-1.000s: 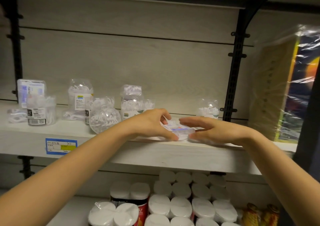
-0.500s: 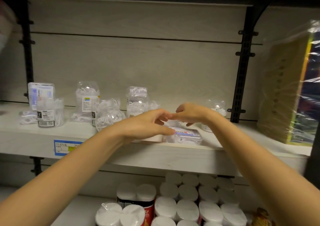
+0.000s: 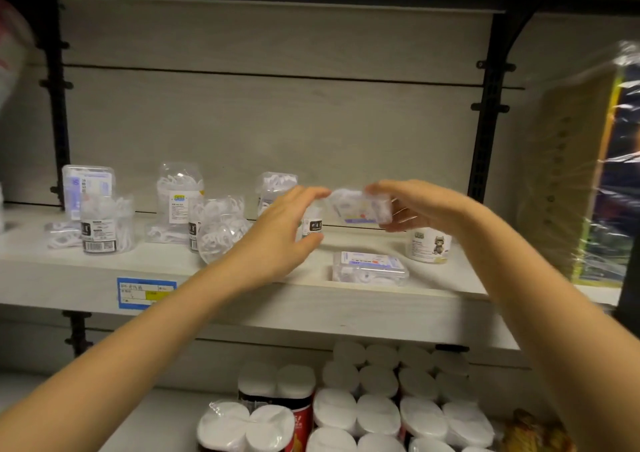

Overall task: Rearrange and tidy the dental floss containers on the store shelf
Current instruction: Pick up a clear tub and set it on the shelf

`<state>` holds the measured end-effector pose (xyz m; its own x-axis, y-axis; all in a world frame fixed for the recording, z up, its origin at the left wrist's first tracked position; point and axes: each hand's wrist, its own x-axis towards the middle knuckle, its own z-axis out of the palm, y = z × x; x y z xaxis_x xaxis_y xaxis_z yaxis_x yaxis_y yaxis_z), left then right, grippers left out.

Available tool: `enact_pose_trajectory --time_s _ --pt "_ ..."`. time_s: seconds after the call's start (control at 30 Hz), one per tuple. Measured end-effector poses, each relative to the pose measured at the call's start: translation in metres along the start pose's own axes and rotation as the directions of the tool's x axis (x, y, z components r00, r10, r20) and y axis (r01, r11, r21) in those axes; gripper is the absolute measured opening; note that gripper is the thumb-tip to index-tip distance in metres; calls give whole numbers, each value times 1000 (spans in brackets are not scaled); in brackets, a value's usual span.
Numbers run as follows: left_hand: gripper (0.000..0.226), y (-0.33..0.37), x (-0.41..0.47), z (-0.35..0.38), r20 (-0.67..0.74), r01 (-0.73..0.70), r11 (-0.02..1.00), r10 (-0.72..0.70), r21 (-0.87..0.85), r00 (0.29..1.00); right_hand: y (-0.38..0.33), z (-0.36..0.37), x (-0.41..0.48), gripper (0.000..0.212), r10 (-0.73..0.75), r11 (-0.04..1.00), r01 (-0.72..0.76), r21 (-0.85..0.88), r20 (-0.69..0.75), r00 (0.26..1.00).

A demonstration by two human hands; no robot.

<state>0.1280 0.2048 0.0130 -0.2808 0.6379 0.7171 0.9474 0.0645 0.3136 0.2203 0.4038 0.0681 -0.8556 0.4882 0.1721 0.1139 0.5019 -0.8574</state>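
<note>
A clear flat floss box (image 3: 360, 207) hangs above the pale shelf (image 3: 311, 306), held by my right hand (image 3: 420, 205) at its right end. My left hand (image 3: 280, 240) is beside its left end with fingers spread, fingertips at the box's edge. Below them a second flat floss box (image 3: 369, 266) lies on the shelf near the front edge. A round floss tub with a cat label (image 3: 429, 245) stands behind my right wrist. To the left stand several clear floss jars and boxes: (image 3: 107, 224), (image 3: 178, 198), (image 3: 221, 228), (image 3: 88, 188).
A blue and yellow price tag (image 3: 145, 292) sits on the shelf's front edge. A plastic-wrapped package (image 3: 585, 174) fills the shelf's right end beyond a black upright (image 3: 486, 122). White-capped containers (image 3: 377, 413) crowd the lower shelf.
Both hands left the flat box lying at the shelf front and rose. My right hand reached back and now holds another flat box up in the air, with my left hand at its other end.
</note>
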Motion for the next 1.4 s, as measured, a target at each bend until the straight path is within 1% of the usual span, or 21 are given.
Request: enact_pose_trajectory --time_s 0.07,0.17,0.23,0.3,0.37,0.43,0.47,0.53,0.57,0.6,0.63,0.67,0.73,0.77,0.83,0.93,1.03,1.23,1.3,1.37,1.4 --pt "64 -1 3 0 -47 -113 984 121 141 992 -4 -7 -19 50 40 981 -66 182 143 989" --pt "77 3 5 3 -96 -189 964 209 186 973 -4 -5 -40 46 25 950 -120 287 314 949" --pt "76 8 4 6 -152 -240 950 272 200 950 -2 -1 -51 49 7 943 -127 309 361 933" --pt "70 12 3 6 -177 -291 932 330 215 927 0 1 -60 53 -9 950 -103 294 354 935" --pt "65 13 3 3 -174 -317 924 355 212 918 3 0 -66 59 -101 977 44 207 272 957" --pt "63 13 4 -1 -169 -321 931 349 172 922 6 0 -74 54 -287 956 275 97 144 947" --pt "63 13 4 -4 -166 -321 936 343 146 924 8 1 -79 53 -393 919 393 19 85 915" --pt "64 13 5 -6 -149 -326 940 339 105 929 11 4 -85 65 -604 774 593 -224 25 797" --pt "66 13 6 -7 -142 -317 945 326 82 935 13 5 -87 67 -675 688 640 -342 24 737" --pt "68 14 9 -8 -138 -284 958 287 39 948 13 6 -87 65 -713 632 658 -409 25 701" --pt "70 14 12 -9 -126 -221 975 216 -32 968 12 5 -86 63 -715 625 652 -431 19 698" --pt "70 15 16 -11 -88 -131 984 121 -123 989 10 3 -85 62 -686 663 625 -412 0 728" --pt "68 16 23 -13 70 69 960 -52 -271 996 6 -5 -81 64 -559 777 518 -357 -13 829" --pt "66 16 25 -12 152 140 951 -101 -276 983 7 -9 -78 65 -491 814 463 -352 11 871" --pt "63 12 26 -6 267 205 960 -150 -192 952 14 -11 -74 63 -374 849 381 -367 91 923" --pt "64 5 23 6 349 243 961 -186 -128 918 28 -6 -74 63 -289 866 337 -370 179 940" --pt "62 1 19 10 373 259 959 -199 -117 906 33 -2 -74 63 -266 895 312 -317 181 947" --pt "60 -1 14 15 347 280 950 -217 -141 913 38 2 -71 64 -247 910 290 -298 173 953" --pt "65 0 13 16 346 266 958 -215 -107 913 35 -1 -71 65 -217 898 278 -342 206 954" --pt "75 1 11 14 296 240 969 -213 -58 931 25 -3 -70 64 -224 877 284 -387 195 955" --pt "74 2 10 11 230 217 975 -198 -56 953 17 -4 -67 63 -261 869 300 -394 151 953"
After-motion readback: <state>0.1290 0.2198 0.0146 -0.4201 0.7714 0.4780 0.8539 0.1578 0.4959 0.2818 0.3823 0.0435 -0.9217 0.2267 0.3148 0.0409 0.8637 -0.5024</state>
